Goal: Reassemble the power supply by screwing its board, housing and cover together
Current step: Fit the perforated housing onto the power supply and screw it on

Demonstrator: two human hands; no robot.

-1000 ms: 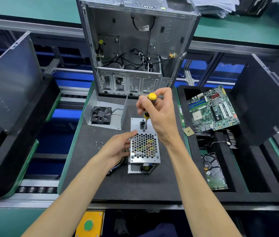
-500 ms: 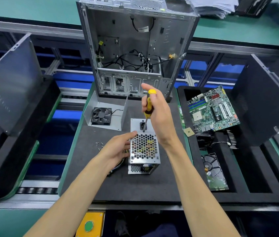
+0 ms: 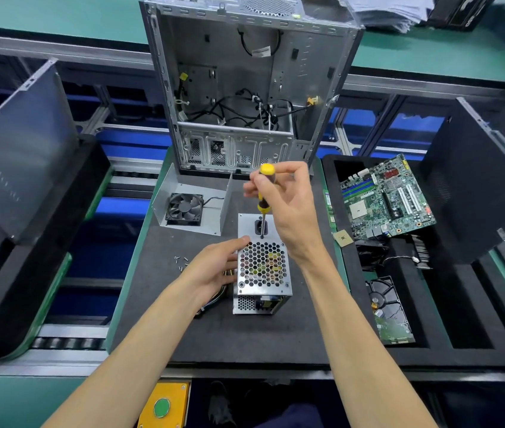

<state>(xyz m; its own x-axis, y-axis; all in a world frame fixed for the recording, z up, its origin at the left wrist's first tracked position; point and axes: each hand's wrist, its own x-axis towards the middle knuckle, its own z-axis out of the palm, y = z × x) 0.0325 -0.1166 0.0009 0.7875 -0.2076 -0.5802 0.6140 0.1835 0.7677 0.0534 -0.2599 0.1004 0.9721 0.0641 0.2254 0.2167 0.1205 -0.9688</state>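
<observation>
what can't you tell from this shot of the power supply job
- Screw under the screwdriver tip, head view: too small to tell if seated.
- Left side of the power supply: covered by the left hand.
- Loose screws: too small to count.
- Right hand hides the supply's far right corner.

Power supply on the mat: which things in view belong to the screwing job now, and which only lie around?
In use:
- power supply, steadied by left hand
- screwdriver, held upright by right hand
- loose screws

Lying about:
- computer case
- fan in bracket
- motherboard
- hard drive
</observation>
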